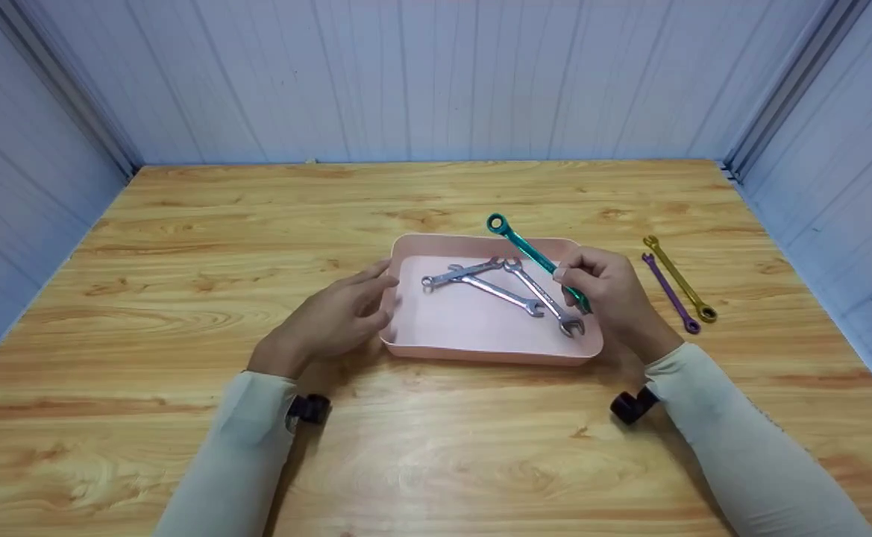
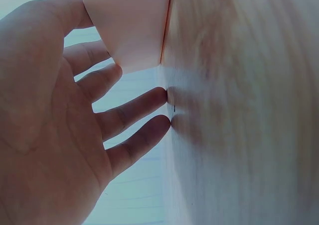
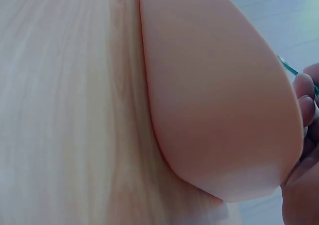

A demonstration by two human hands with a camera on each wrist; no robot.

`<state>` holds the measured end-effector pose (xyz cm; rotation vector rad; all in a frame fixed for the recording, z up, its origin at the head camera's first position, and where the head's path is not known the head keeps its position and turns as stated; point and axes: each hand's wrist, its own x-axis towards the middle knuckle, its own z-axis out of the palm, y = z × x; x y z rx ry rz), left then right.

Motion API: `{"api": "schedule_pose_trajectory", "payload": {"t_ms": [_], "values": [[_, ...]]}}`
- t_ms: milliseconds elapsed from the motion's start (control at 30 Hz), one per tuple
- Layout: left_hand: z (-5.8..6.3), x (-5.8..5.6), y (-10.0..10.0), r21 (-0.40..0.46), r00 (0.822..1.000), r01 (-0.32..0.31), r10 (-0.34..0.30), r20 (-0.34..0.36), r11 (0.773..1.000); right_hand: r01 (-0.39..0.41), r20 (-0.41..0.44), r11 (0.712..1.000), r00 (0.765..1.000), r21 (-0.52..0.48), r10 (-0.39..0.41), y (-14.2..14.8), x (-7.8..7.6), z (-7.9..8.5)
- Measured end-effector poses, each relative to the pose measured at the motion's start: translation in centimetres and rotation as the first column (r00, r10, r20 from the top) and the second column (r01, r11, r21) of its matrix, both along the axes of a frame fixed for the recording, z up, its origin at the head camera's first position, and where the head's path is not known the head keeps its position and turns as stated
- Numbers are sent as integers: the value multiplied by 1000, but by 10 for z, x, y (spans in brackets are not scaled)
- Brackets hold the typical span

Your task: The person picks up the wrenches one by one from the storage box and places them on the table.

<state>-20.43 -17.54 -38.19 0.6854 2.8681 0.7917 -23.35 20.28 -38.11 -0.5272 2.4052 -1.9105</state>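
In the head view, my right hand (image 1: pixel 603 291) pinches a teal ratcheting wrench (image 1: pixel 529 250) between thumb and fingers, above the right end of a pink tray (image 1: pixel 450 355). The wrench tilts with its ring end up and to the left. Three silver wrenches lie inside the tray: a short one (image 1: pixel 465 274) crosses another wrench (image 1: pixel 503 292), and a third wrench (image 1: pixel 544 297) slants beside them. My left hand (image 1: pixel 335 321) rests against the tray's left end, its fingers extended. In the left wrist view, two fingertips (image 2: pixel 162 120) reach the table.
Right of the tray, a purple wrench (image 1: pixel 670 293) and a gold wrench (image 1: pixel 680 280) lie side by side on the wooden table (image 1: pixel 436 440). White panel walls (image 1: pixel 436 82) enclose the table's back and sides.
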Motion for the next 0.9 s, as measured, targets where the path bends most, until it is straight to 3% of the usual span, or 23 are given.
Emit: {"api": "schedule_pose_trajectory", "payload": {"t_ms": [433, 900], "values": [[0, 0, -3, -12, 1000, 6, -6, -4, 1000, 82, 70, 989, 995, -121, -74, 1, -2, 7], [1, 1, -3, -17, 1000, -10, 11, 25, 1000, 166, 178, 971, 975, -173, -135, 5, -3, 12]]}}
